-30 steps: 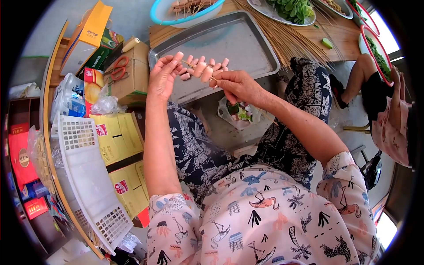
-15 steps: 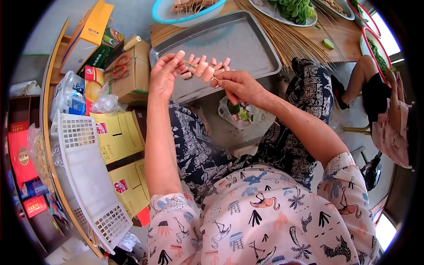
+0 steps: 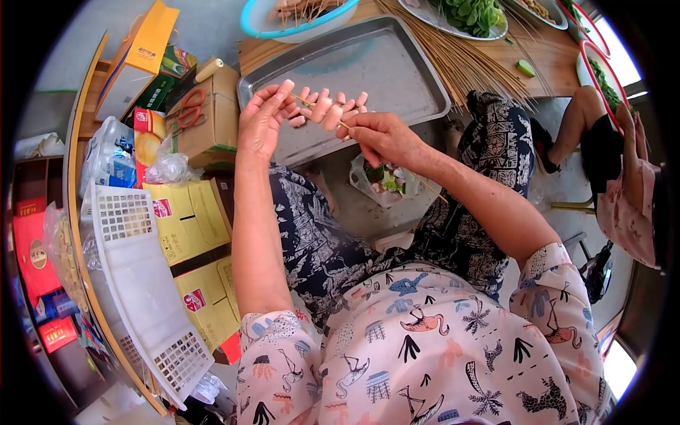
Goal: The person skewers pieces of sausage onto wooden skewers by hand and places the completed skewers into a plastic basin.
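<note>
A thin wooden skewer runs slantwise between my two hands, with two pink sausage pieces threaded on it. My left hand is closed, pinching the skewer near its upper left end. My right hand is closed around the stick just below the threaded pieces, and the long tail sticks out past my wrist. Behind the skewer, several loose sausage pieces lie in a shallow metal tray. Exactly what my left fingertips touch at the tip is partly hidden.
Many bare skewers lie right of the tray. A blue-rimmed bowl holds skewered food; a plate of green leaves is farther right. Boxes and a white plastic basket stand left. Another person sits at right.
Almost nothing differs. The view has shifted very slightly, and both hands keep their hold on the skewer with the two sausage pieces in the same place.
</note>
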A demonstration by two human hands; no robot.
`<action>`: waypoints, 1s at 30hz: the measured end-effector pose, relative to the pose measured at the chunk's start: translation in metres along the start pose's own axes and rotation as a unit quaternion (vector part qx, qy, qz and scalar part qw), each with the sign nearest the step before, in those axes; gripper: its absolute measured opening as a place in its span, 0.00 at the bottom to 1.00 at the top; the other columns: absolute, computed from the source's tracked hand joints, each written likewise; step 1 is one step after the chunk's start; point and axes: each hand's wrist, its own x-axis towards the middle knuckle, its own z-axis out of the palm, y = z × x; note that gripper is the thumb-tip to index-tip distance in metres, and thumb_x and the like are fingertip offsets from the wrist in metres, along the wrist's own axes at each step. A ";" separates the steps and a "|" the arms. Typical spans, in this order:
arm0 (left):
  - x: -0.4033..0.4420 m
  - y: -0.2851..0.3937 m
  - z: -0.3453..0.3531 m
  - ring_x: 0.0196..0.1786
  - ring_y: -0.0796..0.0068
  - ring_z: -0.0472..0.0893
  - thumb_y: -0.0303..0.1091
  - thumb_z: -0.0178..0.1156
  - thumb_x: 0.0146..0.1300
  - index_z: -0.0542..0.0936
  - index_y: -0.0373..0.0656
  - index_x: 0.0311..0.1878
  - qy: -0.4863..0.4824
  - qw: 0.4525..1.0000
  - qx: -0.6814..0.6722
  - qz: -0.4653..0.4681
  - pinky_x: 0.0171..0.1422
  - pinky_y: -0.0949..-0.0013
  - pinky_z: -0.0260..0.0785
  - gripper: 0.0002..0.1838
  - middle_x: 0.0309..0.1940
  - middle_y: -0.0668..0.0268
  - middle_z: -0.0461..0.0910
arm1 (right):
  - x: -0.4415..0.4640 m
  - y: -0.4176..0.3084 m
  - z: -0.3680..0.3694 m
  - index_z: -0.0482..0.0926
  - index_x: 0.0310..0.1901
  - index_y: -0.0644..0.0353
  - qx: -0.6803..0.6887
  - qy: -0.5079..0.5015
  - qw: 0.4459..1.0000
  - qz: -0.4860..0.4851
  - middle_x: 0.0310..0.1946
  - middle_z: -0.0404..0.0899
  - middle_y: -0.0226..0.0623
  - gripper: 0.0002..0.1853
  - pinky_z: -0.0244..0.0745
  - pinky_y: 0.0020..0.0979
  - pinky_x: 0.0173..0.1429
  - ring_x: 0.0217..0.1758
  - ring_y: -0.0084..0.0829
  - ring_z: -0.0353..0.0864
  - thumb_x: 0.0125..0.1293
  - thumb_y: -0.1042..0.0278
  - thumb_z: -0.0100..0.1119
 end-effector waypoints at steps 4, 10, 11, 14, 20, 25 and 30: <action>0.000 0.000 -0.001 0.45 0.72 0.80 0.27 0.56 0.65 0.74 0.36 0.50 0.008 1.000 -0.011 -0.001 0.53 0.69 0.75 0.12 0.44 0.59 0.79 | 0.000 -0.002 0.001 0.77 0.46 0.60 0.005 0.001 1.000 0.001 0.10 0.66 0.24 0.13 0.55 0.20 0.20 0.12 0.13 0.62 0.72 0.64 0.44; 0.000 -0.001 -0.004 0.47 0.69 0.79 0.29 0.52 0.69 0.73 0.36 0.53 -0.007 0.999 -0.031 -0.002 0.54 0.66 0.75 0.13 0.44 0.58 0.78 | 0.000 -0.004 0.001 0.77 0.45 0.61 0.007 0.001 1.000 -0.005 0.10 0.66 0.24 0.13 0.55 0.20 0.20 0.12 0.13 0.62 0.72 0.64 0.44; 0.000 -0.001 -0.004 0.47 0.69 0.79 0.30 0.52 0.69 0.73 0.36 0.54 -0.021 0.999 -0.030 -0.005 0.55 0.66 0.74 0.13 0.44 0.58 0.78 | 0.000 -0.004 0.001 0.77 0.45 0.61 0.007 0.001 1.000 -0.004 0.10 0.66 0.24 0.13 0.55 0.20 0.20 0.12 0.13 0.62 0.72 0.64 0.44; -0.002 -0.001 -0.002 0.46 0.70 0.79 0.30 0.53 0.68 0.73 0.36 0.55 -0.021 0.999 -0.038 -0.008 0.54 0.67 0.75 0.15 0.43 0.59 0.79 | -0.001 -0.005 0.001 0.79 0.40 0.62 0.004 0.011 1.000 -0.005 0.10 0.69 0.27 0.13 0.59 0.22 0.22 0.13 0.16 0.65 0.70 0.64 0.45; -0.001 -0.002 0.000 0.44 0.71 0.79 0.33 0.57 0.67 0.74 0.36 0.51 -0.005 0.999 -0.025 -0.019 0.52 0.69 0.75 0.14 0.43 0.59 0.79 | 0.000 -0.004 0.001 0.79 0.40 0.62 0.002 0.008 1.000 -0.005 0.10 0.69 0.27 0.13 0.59 0.22 0.22 0.13 0.15 0.64 0.70 0.64 0.46; -0.001 -0.002 -0.005 0.44 0.71 0.80 0.35 0.56 0.67 0.75 0.35 0.49 0.009 0.997 -0.066 -0.035 0.51 0.69 0.76 0.13 0.42 0.59 0.79 | -0.001 -0.004 0.000 0.77 0.45 0.61 -0.004 -0.003 1.000 -0.006 0.10 0.65 0.24 0.13 0.55 0.20 0.20 0.12 0.13 0.62 0.72 0.63 0.44; 0.001 -0.003 -0.008 0.43 0.73 0.80 0.36 0.56 0.68 0.75 0.35 0.48 0.009 0.995 -0.081 -0.053 0.50 0.70 0.76 0.14 0.41 0.61 0.79 | 0.000 -0.003 0.001 0.77 0.46 0.61 -0.001 -0.002 1.000 -0.002 0.10 0.65 0.24 0.13 0.55 0.20 0.19 0.12 0.13 0.62 0.72 0.63 0.44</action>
